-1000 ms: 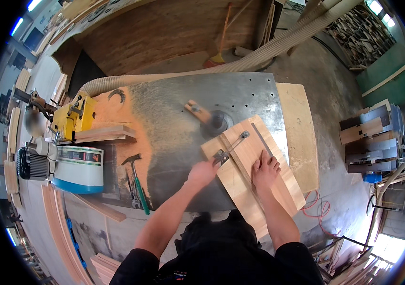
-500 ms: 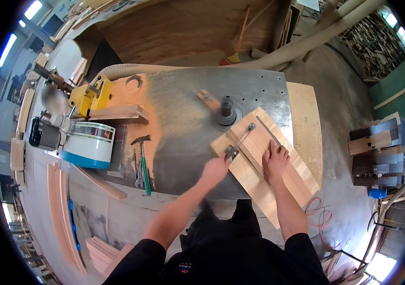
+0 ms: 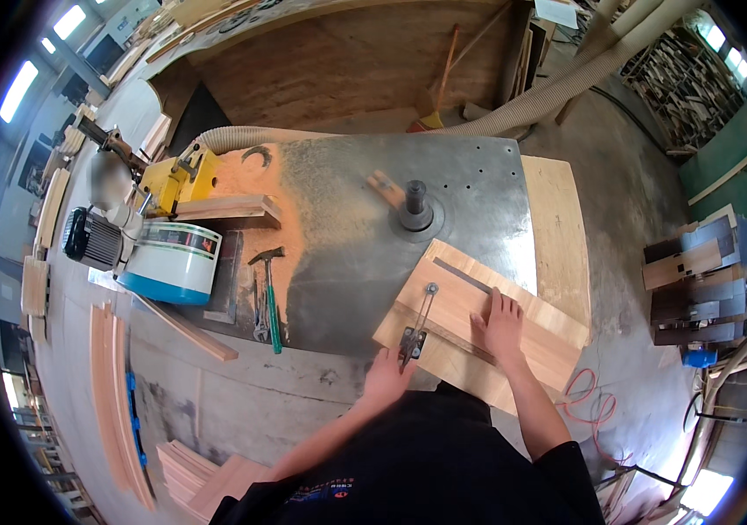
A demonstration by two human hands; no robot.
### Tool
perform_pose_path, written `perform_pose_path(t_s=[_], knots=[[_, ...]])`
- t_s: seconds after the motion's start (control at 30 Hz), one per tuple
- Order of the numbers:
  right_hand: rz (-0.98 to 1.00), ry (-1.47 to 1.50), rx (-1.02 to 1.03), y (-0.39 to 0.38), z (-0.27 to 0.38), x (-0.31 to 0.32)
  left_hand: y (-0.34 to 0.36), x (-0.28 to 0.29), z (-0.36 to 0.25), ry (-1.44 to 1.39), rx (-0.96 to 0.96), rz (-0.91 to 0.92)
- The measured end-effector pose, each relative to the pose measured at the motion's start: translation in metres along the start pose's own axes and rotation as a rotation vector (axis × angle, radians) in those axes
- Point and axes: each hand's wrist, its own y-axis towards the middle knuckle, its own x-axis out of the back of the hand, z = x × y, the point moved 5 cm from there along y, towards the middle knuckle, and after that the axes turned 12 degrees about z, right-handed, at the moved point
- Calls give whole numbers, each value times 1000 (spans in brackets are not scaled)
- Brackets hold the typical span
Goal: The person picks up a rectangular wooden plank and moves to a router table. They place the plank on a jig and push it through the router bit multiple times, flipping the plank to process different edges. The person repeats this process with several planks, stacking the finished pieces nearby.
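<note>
Since a second ago your left hand (image 3: 388,378) slid to the wooden jig (image 3: 478,328)'s near corner, gripping by the toggle clamp (image 3: 412,341). Right hand (image 3: 500,324) flat, fingers spread, on the jig. Jig overhangs the surface (image 3: 347,262) edge, near the spindle (image 3: 414,206). Keep pressure even; open room lies left of the spindle.

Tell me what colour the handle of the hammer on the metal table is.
Green, with a dark head; the hammer shows in the head view.

Both hands rest on a wooden jig board (image 3: 478,337) at the steel bench (image 3: 347,262) edge — left hand (image 3: 388,378) by its toggle clamp (image 3: 414,337), right hand (image 3: 502,325) flat on top.
</note>
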Motion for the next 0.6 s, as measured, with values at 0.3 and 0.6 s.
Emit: perform_pose_path(t_s=[0.3, 0.6], knots=[[206, -1, -114, 0, -19, 2, -22, -13, 1, -875, 381, 374], [525, 112, -144, 36, -38, 5, -32, 3, -9, -969, 431, 455]])
